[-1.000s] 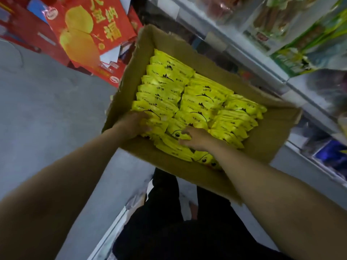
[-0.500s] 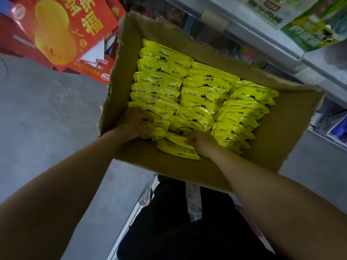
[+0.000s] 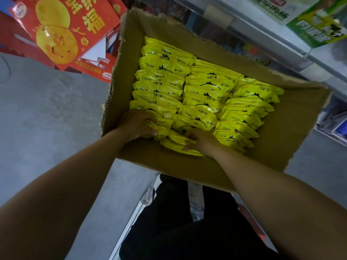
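Observation:
An open cardboard box sits in front of me, packed with three rows of yellow packets printed with black marks. My left hand is at the near left corner of the box, its fingers curled round the nearest packets of the left row. My right hand lies on the nearest packets of the middle row, fingers bent over them. Both forearms reach in from below.
Red gift boxes with gold print lean at the upper left on the grey floor. A store shelf with packaged goods runs along the upper right. My dark trouser legs are below the box.
The view has shifted slightly, so the box sits a bit more to the right. Both hands stay on the near packets; the right hand has slid a little further onto the middle row's front packets.

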Available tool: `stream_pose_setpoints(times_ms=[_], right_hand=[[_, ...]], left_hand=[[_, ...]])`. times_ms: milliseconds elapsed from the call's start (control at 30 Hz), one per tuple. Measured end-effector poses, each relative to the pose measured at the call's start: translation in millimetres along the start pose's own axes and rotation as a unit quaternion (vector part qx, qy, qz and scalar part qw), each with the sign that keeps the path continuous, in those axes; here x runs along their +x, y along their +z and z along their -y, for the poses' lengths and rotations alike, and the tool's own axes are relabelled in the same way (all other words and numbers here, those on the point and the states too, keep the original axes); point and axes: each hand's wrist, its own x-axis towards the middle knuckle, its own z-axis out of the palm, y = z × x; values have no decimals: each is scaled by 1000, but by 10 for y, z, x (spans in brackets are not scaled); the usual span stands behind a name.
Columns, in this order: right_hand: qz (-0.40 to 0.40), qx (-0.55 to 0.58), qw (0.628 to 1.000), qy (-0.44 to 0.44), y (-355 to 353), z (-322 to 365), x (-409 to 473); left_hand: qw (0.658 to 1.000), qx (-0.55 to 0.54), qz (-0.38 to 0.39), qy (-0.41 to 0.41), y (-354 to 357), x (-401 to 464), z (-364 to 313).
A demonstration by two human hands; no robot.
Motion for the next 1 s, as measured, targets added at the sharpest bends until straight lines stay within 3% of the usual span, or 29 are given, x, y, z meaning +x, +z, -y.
stream_pose_setpoints(times_ms=[100,400,700,867,1000], right_hand=[[-62,46,997,11,-89,-4,-1],[-13,225,974,15,-545,-105,-120],[-126,321,939,9,-501,-74,-318],[-153,359,920,34,-619,-88,-486],[-144,407,901,33,-740,-56,-659]], left_hand=[[1000,11,-6,6,5,8,8],[999,47,-14,15,5,-5,-22],[997,23,-32,-67,41,-12,-88],[989,-101,-48,-95,-120,-93,-173],[991,-116,-27,-58,-322,-236,-393]])
